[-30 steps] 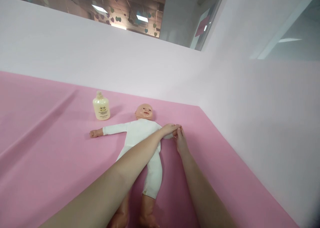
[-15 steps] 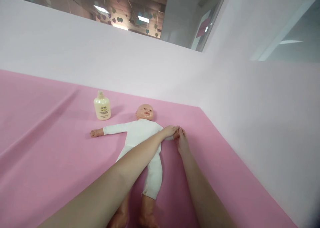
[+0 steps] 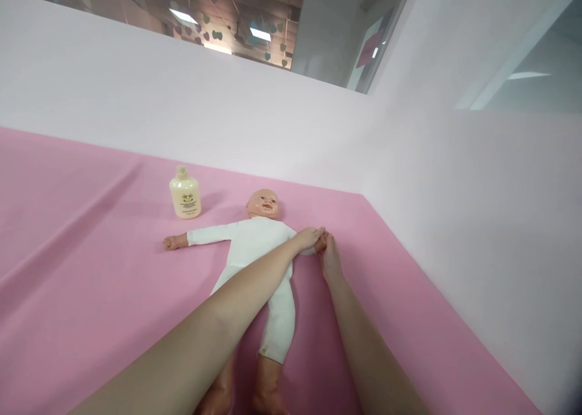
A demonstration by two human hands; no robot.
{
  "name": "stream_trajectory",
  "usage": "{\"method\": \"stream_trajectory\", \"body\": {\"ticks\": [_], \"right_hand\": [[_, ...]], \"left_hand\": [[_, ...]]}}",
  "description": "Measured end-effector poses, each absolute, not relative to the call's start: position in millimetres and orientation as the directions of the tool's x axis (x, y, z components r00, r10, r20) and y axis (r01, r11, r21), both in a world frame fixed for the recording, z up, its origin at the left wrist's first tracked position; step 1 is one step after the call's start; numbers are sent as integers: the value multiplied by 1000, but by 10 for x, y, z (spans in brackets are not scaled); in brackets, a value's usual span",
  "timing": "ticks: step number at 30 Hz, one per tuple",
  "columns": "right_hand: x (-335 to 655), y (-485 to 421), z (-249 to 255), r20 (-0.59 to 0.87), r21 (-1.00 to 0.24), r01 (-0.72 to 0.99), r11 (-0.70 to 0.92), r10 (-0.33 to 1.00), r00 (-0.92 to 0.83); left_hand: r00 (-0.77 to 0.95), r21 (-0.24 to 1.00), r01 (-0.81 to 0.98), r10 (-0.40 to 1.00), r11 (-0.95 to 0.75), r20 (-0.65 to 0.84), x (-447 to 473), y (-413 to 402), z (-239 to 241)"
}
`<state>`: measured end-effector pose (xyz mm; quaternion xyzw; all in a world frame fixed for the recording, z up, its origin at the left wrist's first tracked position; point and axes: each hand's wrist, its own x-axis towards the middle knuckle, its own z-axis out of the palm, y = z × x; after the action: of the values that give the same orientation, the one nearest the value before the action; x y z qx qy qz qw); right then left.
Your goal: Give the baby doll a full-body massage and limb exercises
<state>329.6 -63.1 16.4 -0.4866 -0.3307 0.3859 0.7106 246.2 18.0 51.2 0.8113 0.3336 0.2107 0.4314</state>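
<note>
A baby doll (image 3: 254,242) in a white cloth suit lies on its back on the pink mat (image 3: 113,318), its head toward the wall. My left hand (image 3: 310,237) reaches across the doll's body, its fingers closed round the doll's outstretched arm near the wrist. On the right, my right hand (image 3: 331,256) pinches the small hand (image 3: 321,243) of that same arm between thumb and fingers. My fingers partly hide the doll's hand. The doll's other arm (image 3: 209,233) stretches out to the left, and my left forearm covers part of its legs.
A cream-coloured pump bottle (image 3: 185,195) stands upright on the mat, left of the doll's head. White walls (image 3: 182,118) border the mat behind and on the right. A window (image 3: 218,21) is above the back wall. A long fold (image 3: 73,239) crosses the mat on the left.
My right fingers have shifted very slightly at the doll's hand. The doll and the bottle stay where they were.
</note>
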Motion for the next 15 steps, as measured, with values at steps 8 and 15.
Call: {"method": "stream_trajectory", "body": {"ticks": [8, 15], "right_hand": [[3291, -664, 242, 19, -923, -328, 202, 874, 486], [3227, -700, 336, -9, -915, -359, 182, 882, 470]], "left_hand": [[773, 891, 255, 633, -375, 45, 2444, 138, 461], [763, 910, 247, 646, -334, 30, 2466, 144, 438]]}}
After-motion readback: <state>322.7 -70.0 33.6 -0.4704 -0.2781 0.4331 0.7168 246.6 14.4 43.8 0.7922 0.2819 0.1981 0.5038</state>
